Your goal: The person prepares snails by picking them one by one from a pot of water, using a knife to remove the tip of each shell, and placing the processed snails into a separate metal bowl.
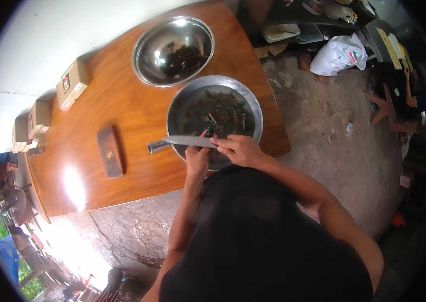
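Observation:
Over the near side of a metal pan (255, 90), my right hand (240, 150) grips a knife (188, 141) whose blade points left. Its handle is hidden in my fingers. Just below the blade, my left hand (197, 160) pinches a small dark-green piece (209, 133), apparently a mussel; the blade covers part of those fingers. Liquid and many green-brown mussels (224, 109) lie in the pan, and its tubular handle (157, 146) sticks out to the left. Beyond it stands a shiny steel bowl (146, 56) with dark mussels (184, 60) at its bottom.
A worn rectangular block (110, 153), perhaps a whetstone, lies on the wooden table (141, 113). Cardboard boxes (72, 85) line the wall side. A white plastic bag (339, 54) sits on the concrete floor (318, 132) at right. Another person (420, 100) is at far right.

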A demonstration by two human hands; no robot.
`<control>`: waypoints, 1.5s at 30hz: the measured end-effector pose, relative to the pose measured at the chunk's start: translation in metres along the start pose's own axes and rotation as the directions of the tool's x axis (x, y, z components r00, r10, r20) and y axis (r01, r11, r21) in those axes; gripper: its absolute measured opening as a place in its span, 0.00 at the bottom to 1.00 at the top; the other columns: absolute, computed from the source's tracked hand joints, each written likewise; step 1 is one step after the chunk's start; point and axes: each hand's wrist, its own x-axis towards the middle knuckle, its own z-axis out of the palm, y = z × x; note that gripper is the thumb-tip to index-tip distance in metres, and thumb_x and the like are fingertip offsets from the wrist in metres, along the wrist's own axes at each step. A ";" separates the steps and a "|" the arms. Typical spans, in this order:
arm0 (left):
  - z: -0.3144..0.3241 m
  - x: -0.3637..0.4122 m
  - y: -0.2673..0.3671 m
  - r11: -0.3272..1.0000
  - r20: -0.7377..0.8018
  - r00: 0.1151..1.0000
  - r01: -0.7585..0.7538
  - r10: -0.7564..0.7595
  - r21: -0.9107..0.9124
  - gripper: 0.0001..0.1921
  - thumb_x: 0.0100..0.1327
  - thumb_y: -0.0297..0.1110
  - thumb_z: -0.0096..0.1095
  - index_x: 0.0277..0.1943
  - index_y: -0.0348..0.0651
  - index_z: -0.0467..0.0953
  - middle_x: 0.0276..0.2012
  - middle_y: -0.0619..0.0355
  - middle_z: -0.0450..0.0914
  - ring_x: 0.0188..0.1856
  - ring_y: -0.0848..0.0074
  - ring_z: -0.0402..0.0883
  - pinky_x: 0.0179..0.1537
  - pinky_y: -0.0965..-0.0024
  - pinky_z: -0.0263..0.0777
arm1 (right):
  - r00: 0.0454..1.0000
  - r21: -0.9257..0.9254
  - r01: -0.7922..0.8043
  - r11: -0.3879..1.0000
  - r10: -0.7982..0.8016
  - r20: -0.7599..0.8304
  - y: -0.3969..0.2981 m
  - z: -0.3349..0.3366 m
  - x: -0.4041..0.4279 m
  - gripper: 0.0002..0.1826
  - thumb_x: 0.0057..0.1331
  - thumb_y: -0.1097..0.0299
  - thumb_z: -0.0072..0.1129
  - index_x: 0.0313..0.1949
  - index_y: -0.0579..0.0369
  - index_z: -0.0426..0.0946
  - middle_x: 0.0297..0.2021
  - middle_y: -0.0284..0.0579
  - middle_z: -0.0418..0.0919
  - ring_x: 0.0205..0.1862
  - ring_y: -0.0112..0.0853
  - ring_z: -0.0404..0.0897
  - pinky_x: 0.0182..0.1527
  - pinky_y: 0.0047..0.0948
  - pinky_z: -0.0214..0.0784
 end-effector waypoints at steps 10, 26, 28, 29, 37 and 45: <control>-0.016 0.000 -0.006 0.985 0.096 0.994 0.070 -0.055 -0.158 0.15 0.71 0.19 0.52 0.59 0.26 0.72 0.56 0.48 0.78 0.58 0.65 0.78 0.65 0.63 0.70 | 0.996 0.034 -0.050 0.998 0.052 -0.067 0.001 0.004 -0.002 0.17 0.69 0.60 0.58 0.56 0.43 0.82 0.24 0.48 0.77 0.28 0.46 0.79 0.33 0.42 0.72; -0.024 0.005 -0.015 0.987 0.076 0.996 0.062 -0.051 -0.146 0.12 0.70 0.19 0.51 0.55 0.27 0.73 0.54 0.45 0.79 0.57 0.64 0.79 0.64 0.62 0.70 | 0.999 0.030 -0.036 0.999 0.036 -0.024 -0.001 0.004 0.005 0.17 0.69 0.61 0.57 0.55 0.45 0.82 0.24 0.49 0.78 0.28 0.46 0.80 0.34 0.42 0.73; -0.022 0.005 -0.015 0.987 0.091 0.995 0.060 -0.047 -0.148 0.12 0.70 0.19 0.51 0.54 0.26 0.73 0.54 0.45 0.79 0.57 0.64 0.79 0.64 0.62 0.70 | 0.999 0.023 -0.036 0.999 0.037 -0.028 0.001 0.005 0.003 0.17 0.69 0.61 0.57 0.55 0.45 0.82 0.24 0.48 0.79 0.28 0.46 0.80 0.34 0.43 0.73; -0.021 0.005 -0.016 0.988 0.073 0.995 0.073 -0.064 -0.139 0.12 0.70 0.19 0.51 0.54 0.26 0.73 0.53 0.44 0.80 0.57 0.64 0.79 0.64 0.62 0.71 | 0.998 0.003 -0.057 0.998 0.058 -0.027 0.002 0.007 0.003 0.16 0.69 0.61 0.57 0.55 0.45 0.82 0.24 0.48 0.79 0.28 0.46 0.80 0.34 0.43 0.73; -0.014 0.001 -0.010 0.990 -0.004 0.997 0.071 -0.072 -0.123 0.17 0.70 0.18 0.53 0.60 0.24 0.71 0.56 0.44 0.79 0.58 0.63 0.80 0.62 0.65 0.74 | 0.992 -0.018 -0.120 0.993 0.119 -0.036 0.020 0.012 0.008 0.16 0.70 0.62 0.56 0.55 0.48 0.82 0.31 0.53 0.83 0.35 0.50 0.83 0.38 0.42 0.75; -0.018 0.037 -0.003 0.310 0.083 0.945 -0.186 0.316 0.932 0.24 0.64 0.17 0.55 0.64 0.35 0.73 0.54 0.45 0.81 0.57 0.71 0.82 0.57 0.69 0.77 | 0.895 0.203 -0.404 0.892 0.431 -0.113 0.050 -0.001 -0.003 0.17 0.71 0.60 0.55 0.55 0.53 0.80 0.42 0.58 0.82 0.46 0.52 0.82 0.47 0.43 0.74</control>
